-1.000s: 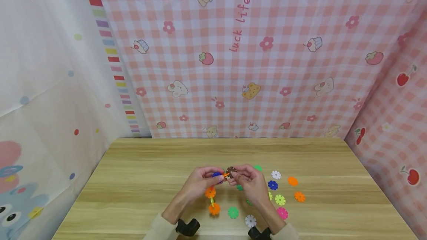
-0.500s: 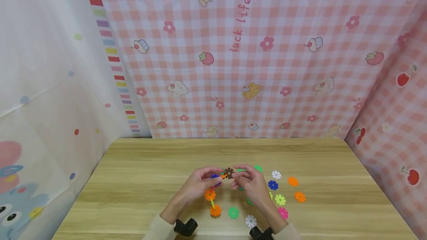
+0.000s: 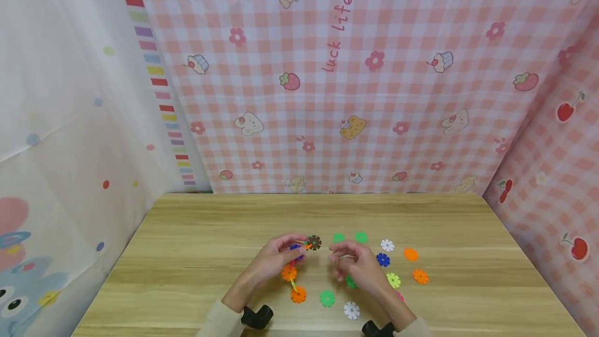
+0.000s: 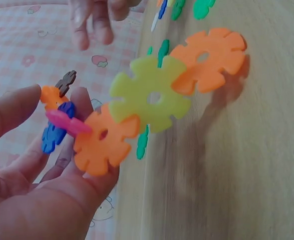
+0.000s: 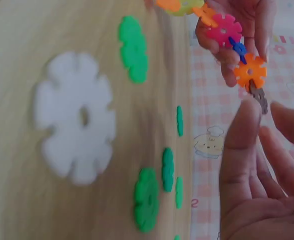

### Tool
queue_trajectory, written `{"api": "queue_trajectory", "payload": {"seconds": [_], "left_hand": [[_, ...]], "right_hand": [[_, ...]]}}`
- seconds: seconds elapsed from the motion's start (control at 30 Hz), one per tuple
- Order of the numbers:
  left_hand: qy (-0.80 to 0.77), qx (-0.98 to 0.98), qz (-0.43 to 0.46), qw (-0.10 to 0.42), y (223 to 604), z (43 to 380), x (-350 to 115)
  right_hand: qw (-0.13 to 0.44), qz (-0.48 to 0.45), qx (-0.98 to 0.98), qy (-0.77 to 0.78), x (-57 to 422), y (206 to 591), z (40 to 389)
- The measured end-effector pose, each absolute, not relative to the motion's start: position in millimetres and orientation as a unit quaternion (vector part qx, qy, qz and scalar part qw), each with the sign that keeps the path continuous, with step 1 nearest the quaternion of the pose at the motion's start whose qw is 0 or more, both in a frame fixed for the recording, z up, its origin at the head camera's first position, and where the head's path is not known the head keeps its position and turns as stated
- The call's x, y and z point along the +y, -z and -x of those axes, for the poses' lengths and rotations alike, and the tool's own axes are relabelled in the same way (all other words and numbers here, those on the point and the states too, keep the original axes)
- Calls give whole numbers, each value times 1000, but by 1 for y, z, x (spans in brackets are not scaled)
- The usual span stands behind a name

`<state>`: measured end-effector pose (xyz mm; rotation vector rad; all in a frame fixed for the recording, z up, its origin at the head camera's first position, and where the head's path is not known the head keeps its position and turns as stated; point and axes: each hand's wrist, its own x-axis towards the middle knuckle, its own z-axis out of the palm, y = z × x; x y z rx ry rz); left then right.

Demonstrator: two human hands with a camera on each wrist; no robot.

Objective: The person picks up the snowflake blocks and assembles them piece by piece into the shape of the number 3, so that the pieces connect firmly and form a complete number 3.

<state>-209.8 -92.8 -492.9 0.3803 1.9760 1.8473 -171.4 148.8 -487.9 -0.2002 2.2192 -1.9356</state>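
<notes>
A chain of interlocking snowflake discs (image 4: 154, 95) hangs from my left hand (image 3: 276, 260), whose thumb and fingers pinch it near the blue disc (image 4: 55, 131) and a small orange disc (image 4: 49, 95). At the chain's far end a brown disc (image 3: 314, 242) sticks out toward the right. The lower part runs through a pink disc (image 5: 224, 30), then orange and yellow, down to an orange disc (image 3: 298, 294) just over the table. My right hand (image 3: 360, 265) is apart from the chain, fingers loosely bent, holding nothing, above some green discs.
Loose discs lie on the wooden table (image 3: 187, 264), mostly to the right: white (image 3: 352, 310), green (image 3: 327, 298), blue (image 3: 382, 259), orange (image 3: 420, 276) and yellow-green (image 3: 393, 280). A pink one is partly hidden by the right forearm. A checked cloth (image 3: 299, 103) hangs behind the table.
My right hand has let go of the brown disc and drawn away to the right. My left hand has shifted slightly left with the chain, brown disc attached.
</notes>
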Motion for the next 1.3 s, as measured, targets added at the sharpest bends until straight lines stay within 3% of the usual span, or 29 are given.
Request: {"api": "queue_trajectory", "payload": {"seconds": [0.47,0.67,1.3], "left_hand": [[-649,728,-122,184,493,211,-89],[-648,727,-124,192,493,211,-89],[-644,724,-139,206,493,211,-92]], "right_hand": [[197,171,771,582,163,502,162],[190,207,806,522,160,504,163],[196,204,829,483,157,511,165]]}}
